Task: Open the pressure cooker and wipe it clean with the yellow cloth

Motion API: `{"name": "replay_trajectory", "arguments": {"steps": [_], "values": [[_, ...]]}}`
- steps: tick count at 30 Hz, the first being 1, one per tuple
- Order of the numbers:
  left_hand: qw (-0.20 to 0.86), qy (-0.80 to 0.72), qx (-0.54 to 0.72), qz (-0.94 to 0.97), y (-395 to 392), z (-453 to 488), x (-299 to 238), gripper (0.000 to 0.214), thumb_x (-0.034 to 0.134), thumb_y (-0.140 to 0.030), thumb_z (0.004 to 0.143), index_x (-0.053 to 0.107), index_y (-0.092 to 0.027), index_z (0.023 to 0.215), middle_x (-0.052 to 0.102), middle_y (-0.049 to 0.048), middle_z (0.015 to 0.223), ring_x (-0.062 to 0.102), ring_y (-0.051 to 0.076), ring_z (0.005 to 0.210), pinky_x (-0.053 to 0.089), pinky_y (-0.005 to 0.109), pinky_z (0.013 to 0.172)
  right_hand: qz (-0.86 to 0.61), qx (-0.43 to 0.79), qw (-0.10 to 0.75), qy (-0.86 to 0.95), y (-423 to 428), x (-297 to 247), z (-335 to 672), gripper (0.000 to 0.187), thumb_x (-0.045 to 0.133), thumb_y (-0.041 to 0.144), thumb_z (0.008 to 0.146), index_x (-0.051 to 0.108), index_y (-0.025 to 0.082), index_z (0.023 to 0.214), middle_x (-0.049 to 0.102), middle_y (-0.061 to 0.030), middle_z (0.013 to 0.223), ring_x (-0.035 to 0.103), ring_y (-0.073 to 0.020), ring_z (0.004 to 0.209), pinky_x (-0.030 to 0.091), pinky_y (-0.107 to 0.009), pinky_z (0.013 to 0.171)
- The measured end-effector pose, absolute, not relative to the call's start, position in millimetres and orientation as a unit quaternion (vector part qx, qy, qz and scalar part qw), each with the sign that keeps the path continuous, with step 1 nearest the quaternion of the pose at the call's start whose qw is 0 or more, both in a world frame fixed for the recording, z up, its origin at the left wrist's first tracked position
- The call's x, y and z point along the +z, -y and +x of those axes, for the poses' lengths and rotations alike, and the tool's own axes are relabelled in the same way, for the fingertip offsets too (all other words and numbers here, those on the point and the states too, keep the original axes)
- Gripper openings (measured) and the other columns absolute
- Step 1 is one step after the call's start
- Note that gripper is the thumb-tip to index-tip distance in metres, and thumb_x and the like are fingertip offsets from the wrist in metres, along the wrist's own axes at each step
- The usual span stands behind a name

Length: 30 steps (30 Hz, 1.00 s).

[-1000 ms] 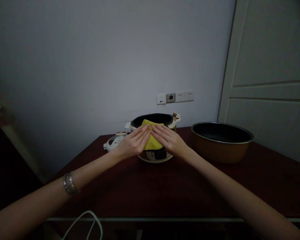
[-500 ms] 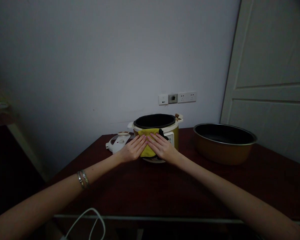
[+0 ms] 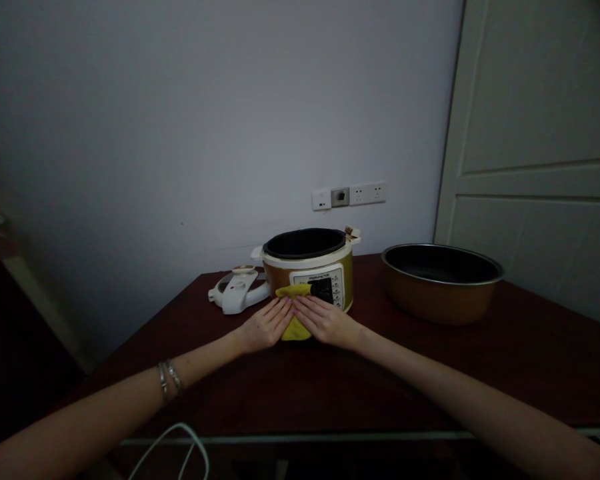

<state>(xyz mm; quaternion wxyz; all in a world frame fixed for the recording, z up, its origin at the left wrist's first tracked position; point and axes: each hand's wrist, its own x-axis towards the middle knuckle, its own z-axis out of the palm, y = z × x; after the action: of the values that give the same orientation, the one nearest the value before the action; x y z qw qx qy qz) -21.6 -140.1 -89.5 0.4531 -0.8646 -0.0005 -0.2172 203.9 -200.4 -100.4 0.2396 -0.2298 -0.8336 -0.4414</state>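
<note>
Both hands hold a yellow cloth against the lower front of an electric pressure cooker. My left hand grips the cloth's left side, and my right hand the right side. The fingertips meet near its middle. Just above the cloth the white-framed control panel is partly uncovered, its left part and lower edge hidden. The cooker stands without its lid, a dark inner pot at its top. Left of it, the white lid with a looped handle lies on the table.
A large oval pan, brown outside and dark inside, stands on the dark red table to the right. Wall sockets sit behind the cooker. A white cable loops near the table's front edge. A panelled door is at the right.
Both hands and the cloth have moved down the cooker's front, uncovering most of the control panel. The view has shifted slightly.
</note>
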Motion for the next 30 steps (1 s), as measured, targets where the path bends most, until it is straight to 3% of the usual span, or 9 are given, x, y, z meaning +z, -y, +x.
{"name": "replay_trajectory", "arguments": {"steps": [13, 19, 23, 27, 30], "values": [[0.44, -0.063, -0.139, -0.885, 150, -16, -109, 0.03, 0.043, -0.008, 0.087, 0.06, -0.001, 0.11, 0.066, 0.0195, 0.111, 0.063, 0.024, 0.106, 0.049, 0.039, 0.096, -0.215, -0.39, 0.214, 0.87, 214, -127, 208, 0.027, 0.044, 0.008, 0.089, 0.062, 0.003, 0.109, 0.067, -0.0163, 0.11, 0.061, -0.0217, 0.107, 0.05, -0.036, 0.095], [0.388, -0.069, -0.083, -0.915, 149, 7, -125, 0.031, 0.041, -0.011, 0.089, 0.058, -0.003, 0.114, 0.066, 0.015, 0.114, 0.063, 0.019, 0.104, 0.043, 0.033, 0.101, -0.333, -0.156, 0.137, 0.92, 224, -138, 229, 0.041, 0.049, 0.005, 0.081, 0.054, 0.007, 0.122, 0.065, -0.0171, 0.113, 0.063, -0.0209, 0.103, 0.052, -0.033, 0.087], [0.369, -0.068, -0.06, -0.925, 156, 16, -122, 0.033, 0.041, -0.011, 0.09, 0.055, -0.002, 0.118, 0.065, 0.0175, 0.116, 0.062, 0.021, 0.108, 0.042, 0.033, 0.101, -0.372, -0.047, 0.118, 0.919, 233, -132, 241, 0.051, 0.048, 0.004, 0.076, 0.051, 0.01, 0.126, 0.06, -0.0166, 0.121, 0.057, -0.0224, 0.113, 0.046, -0.034, 0.095], [0.319, -0.114, -0.052, -0.94, 172, 23, -103, 0.029, 0.043, -0.013, 0.089, 0.06, -0.007, 0.112, 0.068, 0.0169, 0.108, 0.065, 0.019, 0.1, 0.048, 0.032, 0.094, -0.345, -0.054, 0.118, 0.93, 253, -121, 248, 0.048, 0.05, 0.006, 0.076, 0.053, 0.011, 0.123, 0.064, -0.0135, 0.114, 0.061, -0.0205, 0.106, 0.049, -0.032, 0.09], [0.36, -0.191, -0.104, -0.907, 183, 29, -74, 0.026, 0.044, -0.012, 0.087, 0.064, -0.008, 0.105, 0.07, 0.017, 0.103, 0.066, 0.02, 0.098, 0.048, 0.034, 0.095, -0.278, -0.178, 0.17, 0.929, 272, -105, 254, 0.04, 0.045, 0.008, 0.084, 0.052, 0.007, 0.123, 0.066, -0.0151, 0.11, 0.061, -0.0211, 0.105, 0.051, -0.034, 0.089]]}}
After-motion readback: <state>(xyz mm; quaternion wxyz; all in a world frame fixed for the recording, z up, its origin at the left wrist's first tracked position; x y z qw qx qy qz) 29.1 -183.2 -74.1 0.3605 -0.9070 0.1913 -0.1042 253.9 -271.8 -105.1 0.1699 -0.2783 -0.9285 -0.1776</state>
